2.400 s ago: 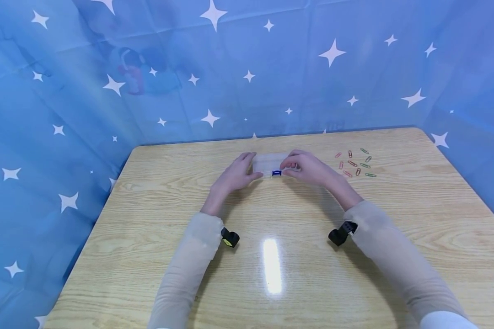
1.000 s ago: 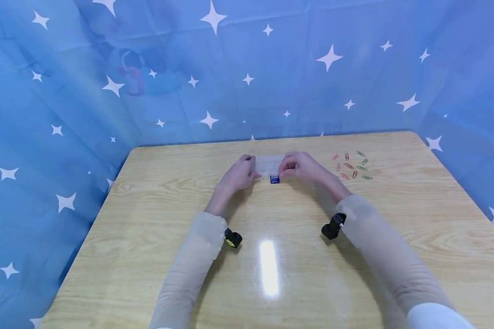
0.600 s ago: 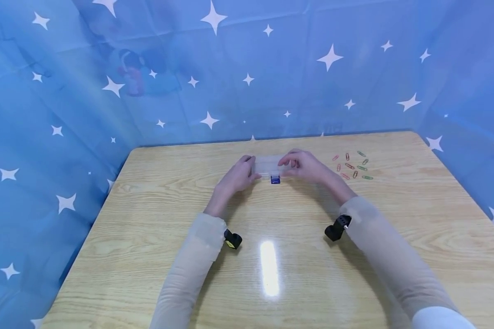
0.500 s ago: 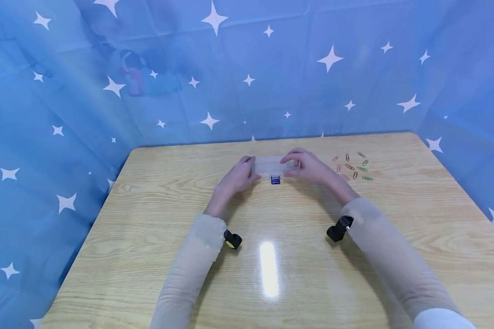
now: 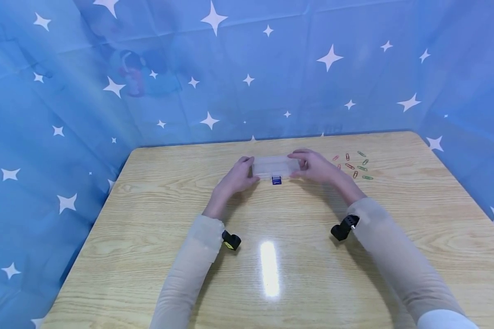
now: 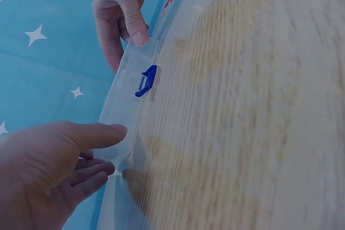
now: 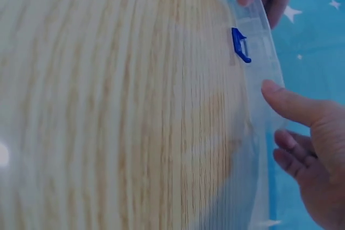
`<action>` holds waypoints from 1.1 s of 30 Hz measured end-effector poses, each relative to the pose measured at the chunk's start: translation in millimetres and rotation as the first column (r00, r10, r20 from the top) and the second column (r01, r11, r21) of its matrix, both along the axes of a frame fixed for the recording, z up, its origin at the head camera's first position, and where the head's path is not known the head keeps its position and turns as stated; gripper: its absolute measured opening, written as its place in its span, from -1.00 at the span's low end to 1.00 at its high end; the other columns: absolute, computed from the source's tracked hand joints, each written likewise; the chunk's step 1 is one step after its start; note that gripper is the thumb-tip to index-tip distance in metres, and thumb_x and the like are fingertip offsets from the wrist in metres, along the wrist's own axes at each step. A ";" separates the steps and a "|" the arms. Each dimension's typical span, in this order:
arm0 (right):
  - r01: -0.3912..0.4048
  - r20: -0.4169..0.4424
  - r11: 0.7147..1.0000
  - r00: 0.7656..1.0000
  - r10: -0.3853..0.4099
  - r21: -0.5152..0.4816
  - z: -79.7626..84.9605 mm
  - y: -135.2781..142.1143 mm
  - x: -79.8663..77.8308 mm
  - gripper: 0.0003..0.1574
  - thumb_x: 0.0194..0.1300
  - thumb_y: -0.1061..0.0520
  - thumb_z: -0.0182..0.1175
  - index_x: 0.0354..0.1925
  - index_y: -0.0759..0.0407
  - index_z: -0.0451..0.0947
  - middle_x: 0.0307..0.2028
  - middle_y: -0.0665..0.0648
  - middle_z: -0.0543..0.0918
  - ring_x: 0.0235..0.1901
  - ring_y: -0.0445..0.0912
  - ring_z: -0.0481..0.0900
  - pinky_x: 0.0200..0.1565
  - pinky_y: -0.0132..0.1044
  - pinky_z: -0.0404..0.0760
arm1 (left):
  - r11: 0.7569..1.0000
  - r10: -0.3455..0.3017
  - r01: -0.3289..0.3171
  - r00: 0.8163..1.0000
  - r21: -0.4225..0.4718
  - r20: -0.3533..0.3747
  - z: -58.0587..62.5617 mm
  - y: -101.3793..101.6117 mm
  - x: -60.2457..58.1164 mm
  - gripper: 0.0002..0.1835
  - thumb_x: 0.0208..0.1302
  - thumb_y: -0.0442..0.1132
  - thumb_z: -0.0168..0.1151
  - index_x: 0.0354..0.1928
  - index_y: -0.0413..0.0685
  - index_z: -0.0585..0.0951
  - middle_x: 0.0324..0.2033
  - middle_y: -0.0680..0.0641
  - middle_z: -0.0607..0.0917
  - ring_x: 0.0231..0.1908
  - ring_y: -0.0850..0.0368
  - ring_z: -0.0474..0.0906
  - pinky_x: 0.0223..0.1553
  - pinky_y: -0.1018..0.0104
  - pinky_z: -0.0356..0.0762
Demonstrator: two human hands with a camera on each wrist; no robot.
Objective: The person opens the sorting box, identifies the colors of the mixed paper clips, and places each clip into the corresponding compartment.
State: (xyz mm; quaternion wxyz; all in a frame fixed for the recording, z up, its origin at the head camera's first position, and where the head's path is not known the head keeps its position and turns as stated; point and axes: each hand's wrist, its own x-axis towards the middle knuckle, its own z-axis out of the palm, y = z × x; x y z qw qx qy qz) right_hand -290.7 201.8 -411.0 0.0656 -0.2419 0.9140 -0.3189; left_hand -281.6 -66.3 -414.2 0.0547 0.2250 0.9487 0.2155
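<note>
Both ends of a clear plastic box [image 5: 269, 165] are partly hidden and its interior is hard to make out near the far edge of a wood-grain table [image 5: 181, 196]. A left hand [image 5: 235, 176] and right hand [image 5: 316, 169] grip it between thumbs in front and fingers behind, flanking a jutting blue latch [image 5: 276, 180]. Colored paper clips [image 5: 349, 166] lie scattered just beside the right wrist.

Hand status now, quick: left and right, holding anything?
Left hand: holding the box by its left end.
Right hand: holding the box by its right end.
</note>
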 end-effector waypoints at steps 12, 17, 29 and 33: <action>0.024 -0.040 1.000 0.999 -0.024 -0.016 -1.9 7.4 -0.1 -0.21 0.10 -0.10 0.30 0.24 0.14 0.33 -0.32 0.13 0.46 -0.42 -0.07 0.39 -0.37 -0.21 0.45 | 0.975 0.023 -0.045 0.994 0.216 0.105 -2.8 -6.3 1.7 -0.27 0.20 -0.14 0.23 0.30 -0.33 0.18 -0.04 -0.15 0.46 -0.04 0.06 0.43 0.03 0.27 0.44; 0.046 -0.014 0.998 0.999 -0.046 -0.030 -1.1 8.9 0.8 -0.22 0.13 -0.14 0.26 0.24 0.13 0.33 -0.34 0.12 0.47 -0.45 -0.06 0.40 -0.41 -0.21 0.46 | 0.954 0.011 -0.048 0.992 0.296 0.124 -5.1 -7.9 1.2 -0.41 0.25 -0.16 0.18 0.21 -0.36 0.31 -0.14 -0.14 0.49 -0.09 0.07 0.48 -0.06 0.28 0.50; 0.104 0.013 0.992 0.995 -0.103 -0.069 -1.0 9.2 -2.1 -0.34 0.22 -0.19 0.14 0.22 0.04 0.38 -0.66 0.11 0.31 -0.68 -0.08 0.20 -0.66 -0.24 0.30 | 0.922 0.081 -0.131 0.986 0.366 0.147 -4.1 -7.9 5.9 -0.50 0.29 -0.17 0.12 0.19 -0.31 0.38 -0.06 -0.17 0.57 -0.07 0.07 0.52 -0.05 0.30 0.52; 0.137 -0.006 0.987 0.990 -0.138 -0.081 -2.2 6.5 -4.6 -0.37 0.28 -0.23 0.04 0.21 0.03 0.38 -0.62 0.12 0.37 -0.65 -0.06 0.25 -0.62 -0.20 0.34 | 0.912 0.109 -0.160 0.982 0.377 0.153 -3.4 -7.6 6.8 -0.53 0.28 -0.19 0.14 0.17 -0.30 0.41 -0.11 -0.14 0.60 -0.11 0.09 0.53 -0.08 0.31 0.53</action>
